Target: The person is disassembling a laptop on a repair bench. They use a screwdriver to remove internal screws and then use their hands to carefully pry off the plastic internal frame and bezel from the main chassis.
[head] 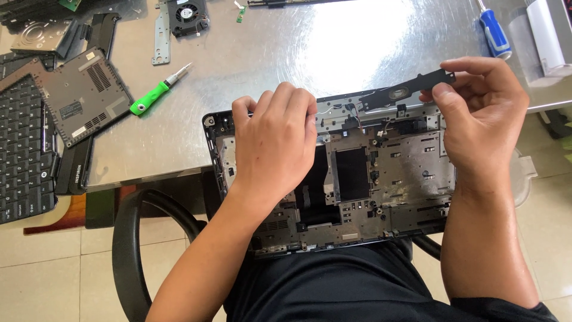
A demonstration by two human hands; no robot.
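Note:
An opened laptop base shell [405, 173], grey metal inside with a black frame, rests between my lap and the edge of the metal table [286, 53]. My left hand [277, 140] lies curled over its upper left part, fingers gripping the top edge. My right hand [482, 107] pinches a long black speaker strip [405, 90] at its right end and holds it just above the shell's top edge. Thin wires [356, 116] run from the strip down into the shell.
A green-handled screwdriver [152, 95] lies left of the shell, a blue-handled one [494, 33] at the far right. A black bottom cover [83, 95], keyboard [21, 149], hard drive [39, 36], fan [187, 15] and metal bracket [161, 36] crowd the left. A black chair arm [128, 238] curves below.

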